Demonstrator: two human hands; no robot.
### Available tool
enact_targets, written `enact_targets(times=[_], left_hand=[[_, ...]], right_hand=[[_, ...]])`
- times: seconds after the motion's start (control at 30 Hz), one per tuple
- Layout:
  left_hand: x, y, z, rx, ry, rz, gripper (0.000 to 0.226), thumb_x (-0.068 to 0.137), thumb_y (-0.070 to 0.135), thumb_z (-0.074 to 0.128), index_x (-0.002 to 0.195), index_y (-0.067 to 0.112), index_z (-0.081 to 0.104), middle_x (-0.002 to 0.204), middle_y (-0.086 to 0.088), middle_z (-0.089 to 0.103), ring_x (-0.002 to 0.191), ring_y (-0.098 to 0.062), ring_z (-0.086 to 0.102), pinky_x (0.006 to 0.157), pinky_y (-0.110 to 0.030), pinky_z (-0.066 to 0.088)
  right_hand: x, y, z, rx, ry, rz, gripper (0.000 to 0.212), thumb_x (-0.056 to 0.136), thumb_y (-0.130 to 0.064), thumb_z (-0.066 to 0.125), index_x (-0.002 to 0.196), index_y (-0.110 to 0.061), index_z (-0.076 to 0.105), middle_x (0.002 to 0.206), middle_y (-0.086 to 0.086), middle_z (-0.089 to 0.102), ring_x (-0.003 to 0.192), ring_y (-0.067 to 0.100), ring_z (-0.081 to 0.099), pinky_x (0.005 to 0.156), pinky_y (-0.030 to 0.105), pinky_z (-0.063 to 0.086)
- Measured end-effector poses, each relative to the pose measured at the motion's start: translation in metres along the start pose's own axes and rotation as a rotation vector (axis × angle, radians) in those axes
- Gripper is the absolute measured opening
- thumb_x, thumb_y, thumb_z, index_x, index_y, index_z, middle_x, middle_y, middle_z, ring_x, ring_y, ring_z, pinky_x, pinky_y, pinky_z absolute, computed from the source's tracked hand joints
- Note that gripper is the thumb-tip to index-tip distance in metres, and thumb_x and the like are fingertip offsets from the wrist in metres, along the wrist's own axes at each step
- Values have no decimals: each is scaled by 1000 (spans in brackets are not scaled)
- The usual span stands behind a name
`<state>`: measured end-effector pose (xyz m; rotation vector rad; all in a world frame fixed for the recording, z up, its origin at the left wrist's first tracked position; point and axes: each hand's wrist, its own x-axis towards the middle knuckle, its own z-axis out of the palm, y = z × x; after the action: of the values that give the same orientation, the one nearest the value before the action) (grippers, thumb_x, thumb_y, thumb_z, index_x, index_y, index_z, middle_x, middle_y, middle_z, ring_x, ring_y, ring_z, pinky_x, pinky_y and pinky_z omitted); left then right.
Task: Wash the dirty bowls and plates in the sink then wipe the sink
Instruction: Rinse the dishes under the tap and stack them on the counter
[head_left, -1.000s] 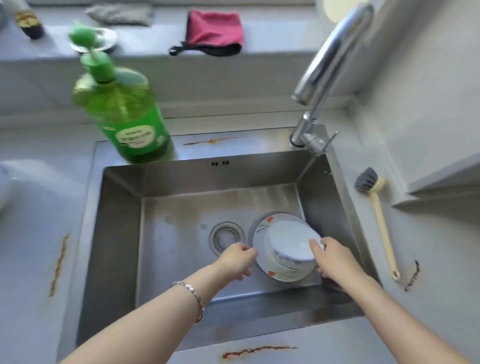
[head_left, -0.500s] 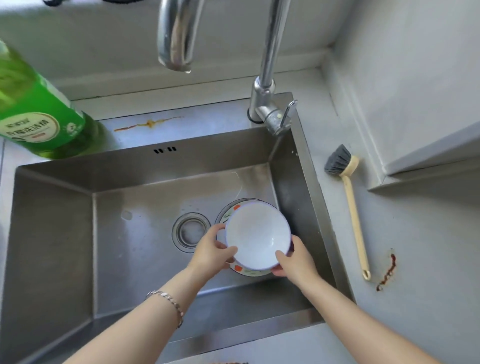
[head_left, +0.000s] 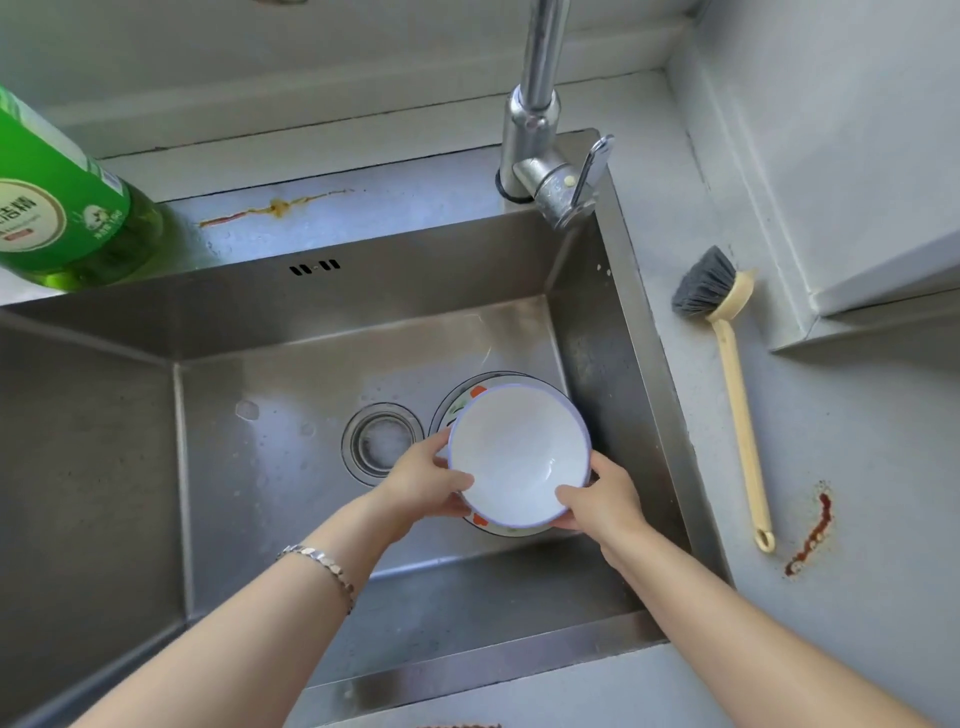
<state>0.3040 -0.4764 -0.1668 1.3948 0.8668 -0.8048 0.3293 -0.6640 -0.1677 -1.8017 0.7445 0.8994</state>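
Both hands grip a white bowl (head_left: 519, 454) at centre frame, left hand (head_left: 423, 480) on its left rim, right hand (head_left: 602, 496) on its lower right rim, above a patterned plate (head_left: 460, 397) in the steel sink (head_left: 363, 301).

A brush (head_left: 727, 364) lies on the counter (head_left: 857, 493) at right.

You are looking down at a pale grey surface (head_left: 872, 597) that is catching soft, even light. A grey wall panel (head_left: 857, 156) is rising on your right, and a raised ledge (head_left: 260, 83) is running along the back. A long-handled brush (head_left: 737, 384) is lying beside a rust-coloured stain (head_left: 811, 535); a green bottle (head_left: 62, 208) is standing back left.
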Motion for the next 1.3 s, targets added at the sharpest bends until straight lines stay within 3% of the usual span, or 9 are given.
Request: enact_targets(times=[0.13, 0.27, 0.5, 0.6, 0.8, 0.87, 1.0, 1.13, 1.3], left_hand=[[-3, -22, 6, -92, 31, 56, 56, 86, -7, 53, 137, 16, 43, 109, -10, 52, 86, -24, 62, 71, -32, 59], [8, -20, -1, 49, 30, 24, 56, 88, 9, 60, 136, 25, 38, 109, -10, 59, 73, -20, 61, 67, -30, 54], [21, -9, -1, -19, -95, 9, 62, 85, -11, 42, 135, 24, 40, 119, -5, 55, 100, -27, 58, 63, -35, 60], [10, -11, 2, 0, -69, 76, 69, 80, -17, 36, 130, 31, 39, 108, 1, 54, 101, -23, 52, 61, -31, 57], [-44, -3, -33, -43, 55, 301, 66, 79, -17, 44, 124, 30, 37, 103, 6, 52, 87, -9, 55, 53, -25, 54], [-74, 9, -56, -5, 107, 423, 66, 80, -16, 47, 126, 30, 32, 98, 8, 51, 81, -5, 55, 56, -24, 54], [-135, 34, -106, 211, 240, 711, 88, 78, -5, 60, 141, 33, 12, 116, 29, 40, 95, 2, 49, 80, -13, 42], [-192, 46, -150, 264, 319, 947, 99, 81, -15, 57, 128, 51, 1, 126, 40, 21, 108, 22, 34, 83, 6, 30], [-246, 39, -200, 306, 344, 1111, 99, 83, 5, 56, 124, 72, -3, 132, 46, 19, 116, 25, 34, 98, -6, 30]], right_hand=[[2, 12, 2, -112, 50, -149, 51, 81, 5, 51, 126, -20, 54, 94, -2, 59, 99, 26, 59, 85, 46, 54], [8, 8, 5, -136, 51, -152, 61, 82, 3, 49, 136, -25, 40, 106, -3, 54, 104, 24, 54, 88, 47, 52], [10, -2, 6, 14, -134, -8, 56, 86, 11, 36, 128, -25, 45, 116, 2, 52, 106, 27, 49, 52, 33, 55], [8, 5, 10, -20, -93, -71, 62, 85, 11, 35, 133, -26, 42, 116, 1, 51, 107, 25, 47, 53, 33, 56], [-28, -16, 24, -216, -43, -421, 65, 84, 1, 45, 141, -27, 36, 116, -4, 57, 107, 20, 52, 95, 47, 48], [-52, -40, 32, -233, -71, -567, 66, 86, 0, 47, 143, -29, 32, 108, -14, 58, 103, 20, 55, 96, 40, 48], [-112, -94, 56, -187, -99, -901, 65, 91, 1, 49, 142, -32, 24, 119, -32, 42, 103, -9, 45, 83, -6, 30], [-165, -129, 82, -141, -44, -1139, 65, 92, -1, 50, 138, -36, 20, 96, -5, 63, 83, 20, 55, 70, -3, 36], [-215, -151, 114, -140, -36, -1381, 68, 92, -11, 49, 136, -40, 5, 89, -19, 59, 64, -9, 54, 67, 0, 39]])
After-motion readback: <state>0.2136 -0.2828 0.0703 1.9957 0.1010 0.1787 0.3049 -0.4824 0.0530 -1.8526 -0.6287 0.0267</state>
